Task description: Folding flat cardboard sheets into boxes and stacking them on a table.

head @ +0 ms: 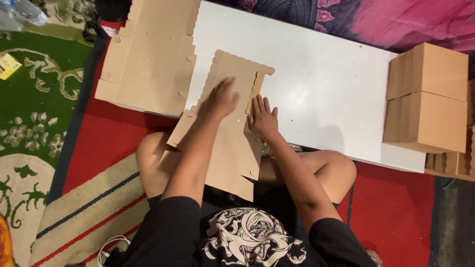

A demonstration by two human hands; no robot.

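A flat brown cardboard box blank [232,148] with scalloped edges lies half on the white table [316,84] and half over my lap. My left hand [220,99] presses flat on its middle, slightly blurred. My right hand [262,116] lies flat with fingers spread on the blank's right side, beside a narrow side flap [255,91]. Neither hand grips anything.
A stack of unfolded cardboard blanks [148,54] lies at the table's left end. Folded brown boxes [428,99] are stacked at the right end. A red and green patterned rug [39,113] covers the floor; white cables [106,247] lie near my left side.
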